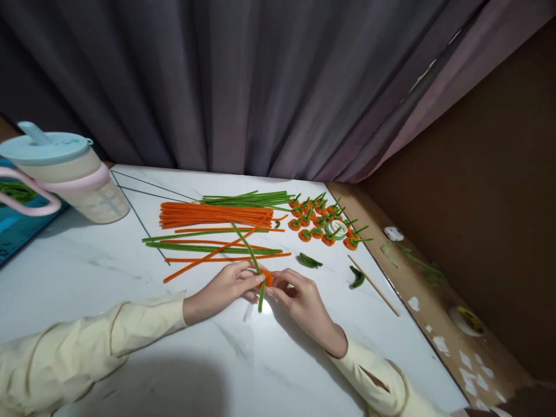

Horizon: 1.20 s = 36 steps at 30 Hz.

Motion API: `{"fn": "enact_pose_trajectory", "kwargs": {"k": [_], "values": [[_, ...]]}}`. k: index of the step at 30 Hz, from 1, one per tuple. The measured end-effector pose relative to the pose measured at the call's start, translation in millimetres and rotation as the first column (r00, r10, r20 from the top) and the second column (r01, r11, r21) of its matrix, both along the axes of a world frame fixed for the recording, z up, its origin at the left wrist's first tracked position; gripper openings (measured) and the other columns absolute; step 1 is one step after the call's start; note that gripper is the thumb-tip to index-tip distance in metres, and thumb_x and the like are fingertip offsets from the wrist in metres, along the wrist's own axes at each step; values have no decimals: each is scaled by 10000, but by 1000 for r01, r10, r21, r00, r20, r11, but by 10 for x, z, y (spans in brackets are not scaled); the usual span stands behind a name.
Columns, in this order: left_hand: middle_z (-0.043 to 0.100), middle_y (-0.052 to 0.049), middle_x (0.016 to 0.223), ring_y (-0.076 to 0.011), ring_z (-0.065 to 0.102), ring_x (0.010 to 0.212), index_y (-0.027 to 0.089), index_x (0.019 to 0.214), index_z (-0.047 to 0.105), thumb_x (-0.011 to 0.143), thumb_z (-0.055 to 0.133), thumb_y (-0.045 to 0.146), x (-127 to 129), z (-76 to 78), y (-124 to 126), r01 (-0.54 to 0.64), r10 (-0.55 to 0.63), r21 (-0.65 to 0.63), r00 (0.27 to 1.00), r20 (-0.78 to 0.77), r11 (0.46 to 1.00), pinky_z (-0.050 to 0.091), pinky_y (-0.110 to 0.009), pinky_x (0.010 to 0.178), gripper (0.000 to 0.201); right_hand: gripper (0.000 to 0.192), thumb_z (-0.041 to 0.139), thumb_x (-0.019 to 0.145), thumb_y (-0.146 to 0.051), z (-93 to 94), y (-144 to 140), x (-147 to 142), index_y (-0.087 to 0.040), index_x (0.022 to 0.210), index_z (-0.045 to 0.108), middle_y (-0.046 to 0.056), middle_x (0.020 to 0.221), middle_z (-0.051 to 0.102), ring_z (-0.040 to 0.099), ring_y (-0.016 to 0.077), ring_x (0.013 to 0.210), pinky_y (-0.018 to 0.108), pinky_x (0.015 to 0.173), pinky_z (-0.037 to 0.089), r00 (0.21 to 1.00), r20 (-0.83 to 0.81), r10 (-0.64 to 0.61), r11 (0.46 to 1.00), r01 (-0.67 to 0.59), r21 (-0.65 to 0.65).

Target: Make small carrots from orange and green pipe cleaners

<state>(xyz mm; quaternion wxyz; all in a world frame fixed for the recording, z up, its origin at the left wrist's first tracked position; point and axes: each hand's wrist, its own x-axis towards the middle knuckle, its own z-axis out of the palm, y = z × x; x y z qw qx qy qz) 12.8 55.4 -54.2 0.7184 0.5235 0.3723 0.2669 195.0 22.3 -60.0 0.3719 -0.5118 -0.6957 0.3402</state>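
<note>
Both my hands meet over the white marble table point(87, 272). My left hand point(226, 288) and my right hand point(299, 298) pinch a small orange pipe-cleaner coil point(268, 278) between their fingertips. A green pipe cleaner point(251, 250) runs through the coil, slanting up to the left and sticking out below it. Just beyond my hands lie a bundle of orange pipe cleaners point(212, 214) and loose green pipe cleaners point(208, 248). Several finished orange coils with green stems point(324, 223) are grouped at the back right.
A pale jug with a blue lid and pink handle point(65, 174) stands at the left. A roll of tape point(337, 228) sits among the coils. Two bent green pieces point(309, 261) and a wooden stick point(373, 285) lie right of my hands. Dark curtains hang behind.
</note>
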Motion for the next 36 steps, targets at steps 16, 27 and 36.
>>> {"fn": "enact_pose_trajectory", "kwargs": {"k": [16, 27, 36], "values": [[519, -115, 1336, -219, 488, 1235, 205, 1226, 505, 863, 467, 74, -282, 87, 210, 288, -181, 884, 955, -236, 368, 430, -398, 1030, 388, 287, 474, 869, -70, 80, -93, 94, -174, 1126, 547, 116, 955, 628, 605, 181, 827, 285, 662, 513, 959, 283, 28, 727, -213, 652], [652, -94, 1174, -262, 562, 1150, 198, 1146, 624, 869, 542, 206, -282, 671, 106, 459, -94, 840, 887, -453, 289, 409, -430, 1038, 288, 281, 491, 862, -74, 135, -149, 51, -139, 1133, 530, 122, 925, 656, 627, 177, 800, 274, 641, 520, 946, 316, 73, 711, -272, 649], [709, -101, 986, -234, 657, 919, 186, 1041, 655, 922, 445, 255, -250, 589, 15, 522, -90, 783, 846, -525, 338, 513, -352, 866, 251, 265, 486, 868, -84, 176, -183, 18, -172, 1113, 535, 116, 990, 616, 611, 170, 898, 270, 734, 542, 973, 156, 169, 832, -226, 506]]}}
